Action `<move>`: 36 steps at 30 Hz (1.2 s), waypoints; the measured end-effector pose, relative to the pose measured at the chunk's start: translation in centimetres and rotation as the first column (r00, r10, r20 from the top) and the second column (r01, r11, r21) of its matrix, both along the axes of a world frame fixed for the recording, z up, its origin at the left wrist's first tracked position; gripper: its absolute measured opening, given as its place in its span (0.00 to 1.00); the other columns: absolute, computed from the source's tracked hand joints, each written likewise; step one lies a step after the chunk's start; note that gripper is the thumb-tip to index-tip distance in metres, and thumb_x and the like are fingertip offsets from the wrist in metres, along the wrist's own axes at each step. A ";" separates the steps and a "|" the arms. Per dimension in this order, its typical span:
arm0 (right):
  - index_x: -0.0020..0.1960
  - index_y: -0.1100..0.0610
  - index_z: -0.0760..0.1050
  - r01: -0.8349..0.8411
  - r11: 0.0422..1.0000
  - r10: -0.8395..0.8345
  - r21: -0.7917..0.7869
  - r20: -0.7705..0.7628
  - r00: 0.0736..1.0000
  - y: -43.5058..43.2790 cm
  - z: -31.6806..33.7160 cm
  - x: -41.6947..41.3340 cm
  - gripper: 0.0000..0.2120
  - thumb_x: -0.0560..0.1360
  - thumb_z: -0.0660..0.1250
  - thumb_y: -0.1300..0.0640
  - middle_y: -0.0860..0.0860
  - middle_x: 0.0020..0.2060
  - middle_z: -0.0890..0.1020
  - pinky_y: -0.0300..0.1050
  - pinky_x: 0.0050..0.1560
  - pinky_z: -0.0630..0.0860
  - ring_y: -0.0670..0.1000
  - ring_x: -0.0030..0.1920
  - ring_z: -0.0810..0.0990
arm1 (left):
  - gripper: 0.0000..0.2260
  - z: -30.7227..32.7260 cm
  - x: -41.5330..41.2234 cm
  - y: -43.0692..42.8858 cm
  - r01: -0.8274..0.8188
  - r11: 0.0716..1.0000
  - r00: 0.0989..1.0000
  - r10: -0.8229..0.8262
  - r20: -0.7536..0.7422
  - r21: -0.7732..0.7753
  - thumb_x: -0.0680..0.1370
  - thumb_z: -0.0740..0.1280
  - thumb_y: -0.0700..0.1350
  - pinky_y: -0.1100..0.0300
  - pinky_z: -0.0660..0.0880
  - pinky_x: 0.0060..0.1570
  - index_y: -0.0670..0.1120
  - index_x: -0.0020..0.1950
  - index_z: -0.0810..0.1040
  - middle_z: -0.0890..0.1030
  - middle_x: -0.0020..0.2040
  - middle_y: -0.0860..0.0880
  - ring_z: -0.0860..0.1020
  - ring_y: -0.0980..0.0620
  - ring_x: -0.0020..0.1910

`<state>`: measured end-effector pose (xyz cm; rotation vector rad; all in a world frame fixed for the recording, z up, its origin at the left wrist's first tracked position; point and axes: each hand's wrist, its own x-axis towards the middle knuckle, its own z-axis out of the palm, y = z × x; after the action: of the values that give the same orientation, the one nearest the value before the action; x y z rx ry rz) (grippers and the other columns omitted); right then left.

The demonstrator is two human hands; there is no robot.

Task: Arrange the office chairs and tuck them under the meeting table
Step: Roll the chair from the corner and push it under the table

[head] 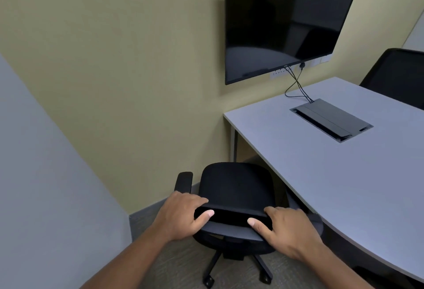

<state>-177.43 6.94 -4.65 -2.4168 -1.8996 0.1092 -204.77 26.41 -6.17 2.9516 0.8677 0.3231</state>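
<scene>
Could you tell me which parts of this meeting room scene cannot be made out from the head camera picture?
- Near chair: its right armrest is hidden under the table.
- Its backrest top, covered by the left hand and right hand.
- Its wheeled base, partly hidden by the seat.
- Far chair: cut off by the right edge, its seat hidden behind the table.
- Monitor: top cut off by the upper edge.
</scene>
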 end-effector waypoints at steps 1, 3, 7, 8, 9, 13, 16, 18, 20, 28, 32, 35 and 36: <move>0.48 0.45 0.74 0.013 1.000 -0.013 0.004 0.000 1.000 0.2 -0.2 -0.2 0.42 0.75 0.34 0.16 0.46 0.39 0.80 0.53 0.50 0.74 0.47 0.42 0.79 | 0.27 0.0 0.0 0.9 0.025 1.000 1.000 -0.025 0.009 -0.004 0.84 0.55 0.69 0.53 0.75 0.50 0.55 0.67 0.84 0.88 0.53 0.58 0.84 0.55 0.50; 0.54 0.44 0.75 0.026 1.000 -0.025 0.013 -0.009 1.000 0.9 -0.5 -0.9 0.43 0.74 0.33 0.16 0.45 0.48 0.83 0.56 0.55 0.75 0.50 0.49 0.81 | 0.25 0.0 0.0 2.9 0.075 0.997 0.997 -0.075 0.021 -0.019 0.84 0.57 0.68 0.55 0.73 0.49 0.56 0.66 0.85 0.87 0.52 0.59 0.83 0.56 0.50; 0.71 0.47 0.76 0.069 0.997 -0.067 0.044 -0.039 0.997 2.6 -0.7 -3.0 0.52 0.72 0.34 0.14 0.47 0.62 0.84 0.58 0.58 0.74 0.55 0.59 0.83 | 0.21 0.5 -0.2 7.0 0.169 0.985 0.986 -0.168 0.016 -0.047 0.84 0.60 0.66 0.54 0.76 0.52 0.56 0.65 0.84 0.87 0.55 0.60 0.83 0.56 0.53; 0.72 0.48 0.77 0.085 0.995 -0.082 0.053 -0.048 0.995 3.2 -0.6 -3.5 0.52 0.73 0.37 0.14 0.48 0.61 0.85 0.59 0.56 0.76 0.56 0.57 0.85 | 0.20 0.7 -0.1 8.1 0.193 0.979 0.981 -0.193 0.006 -0.061 0.84 0.60 0.65 0.53 0.76 0.53 0.56 0.65 0.83 0.87 0.55 0.60 0.83 0.56 0.53; 0.69 0.50 0.81 0.091 0.995 -0.089 0.037 -0.054 0.995 3.9 -0.4 -3.9 0.51 0.74 0.42 0.14 0.49 0.57 0.87 0.59 0.51 0.80 0.56 0.52 0.87 | 0.20 0.9 0.1 9.2 0.213 0.974 0.977 -0.214 -0.003 -0.073 0.84 0.60 0.65 0.52 0.76 0.53 0.56 0.65 0.83 0.86 0.55 0.59 0.83 0.55 0.53; 0.54 0.54 0.89 0.199 0.980 -0.200 -0.026 -0.027 0.979 6.6 0.5 -5.2 0.45 0.78 0.50 0.18 0.52 0.43 0.90 0.55 0.33 0.84 0.56 0.36 0.87 | 0.17 1.4 1.1 13.5 0.294 0.953 0.955 -0.295 -0.012 -0.076 0.84 0.62 0.63 0.49 0.77 0.54 0.55 0.64 0.81 0.86 0.55 0.57 0.83 0.53 0.53; 0.61 0.54 0.87 0.240 0.969 -0.244 -0.065 -0.058 0.968 8.2 1.6 -5.9 0.49 0.77 0.45 0.17 0.54 0.50 0.89 0.59 0.40 0.85 0.59 0.42 0.88 | 0.18 1.8 2.2 16.0 0.331 0.939 0.943 -0.333 -0.011 -0.093 0.84 0.63 0.61 0.51 0.77 0.56 0.53 0.67 0.83 0.86 0.59 0.59 0.83 0.55 0.56; 0.75 0.52 0.77 0.265 0.964 -0.267 -0.029 -0.060 0.962 9.4 1.4 -5.8 0.57 0.72 0.35 0.14 0.55 0.65 0.85 0.63 0.57 0.81 0.61 0.58 0.86 | 0.19 1.8 3.1 17.3 0.362 0.928 0.931 -0.365 -0.014 -0.089 0.83 0.64 0.61 0.52 0.77 0.58 0.53 0.68 0.83 0.86 0.61 0.59 0.83 0.55 0.58; 0.73 0.53 0.78 0.287 0.958 -0.287 0.002 -0.035 0.957 10.2 1.0 -5.7 0.58 0.72 0.35 0.14 0.56 0.62 0.86 0.63 0.55 0.81 0.62 0.56 0.86 | 0.19 1.9 4.3 18.8 0.392 0.914 0.918 -0.397 -0.028 -0.106 0.83 0.63 0.61 0.52 0.77 0.58 0.53 0.68 0.83 0.86 0.61 0.59 0.83 0.55 0.58; 0.56 0.57 0.87 0.477 0.879 -0.477 -0.003 -0.012 0.879 13.6 -0.2 -5.0 0.46 0.79 0.49 0.20 0.56 0.45 0.89 0.58 0.36 0.84 0.60 0.38 0.88 | 0.22 1.8 9.2 24.7 0.519 0.846 0.851 -0.525 -0.020 -0.122 0.85 0.55 0.66 0.51 0.76 0.54 0.55 0.67 0.79 0.84 0.57 0.60 0.82 0.55 0.53; 0.55 0.55 0.87 0.545 0.838 -0.545 0.014 -0.010 0.838 15.7 -0.7 -4.4 0.43 0.79 0.50 0.20 0.53 0.44 0.89 0.56 0.36 0.83 0.58 0.39 0.88 | 0.21 1.5 11.9 27.8 0.569 0.814 0.818 -0.575 -0.023 -0.113 0.85 0.58 0.65 0.50 0.76 0.53 0.55 0.66 0.80 0.85 0.55 0.59 0.82 0.54 0.53; 0.56 0.53 0.85 0.562 0.827 -0.562 -0.003 -0.025 0.827 17.0 -0.6 -4.0 0.43 0.79 0.47 0.19 0.49 0.44 0.88 0.55 0.41 0.80 0.56 0.41 0.87 | 0.21 1.4 13.7 29.8 0.609 0.789 0.792 -0.611 0.003 -0.087 0.84 0.61 0.64 0.52 0.77 0.55 0.53 0.67 0.82 0.86 0.58 0.58 0.83 0.55 0.56; 0.59 0.52 0.84 0.575 0.818 -0.574 0.022 -0.029 0.818 17.4 -0.7 -3.9 0.44 0.79 0.45 0.18 0.49 0.45 0.87 0.55 0.44 0.79 0.56 0.43 0.86 | 0.21 1.4 14.3 30.4 0.623 0.778 0.781 -0.624 0.007 -0.083 0.84 0.61 0.64 0.54 0.77 0.55 0.53 0.67 0.83 0.87 0.59 0.58 0.83 0.56 0.56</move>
<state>-181.34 24.37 -5.39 -2.8265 -1.0657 0.0699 -190.46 56.81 -4.80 2.9452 -0.1381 0.2062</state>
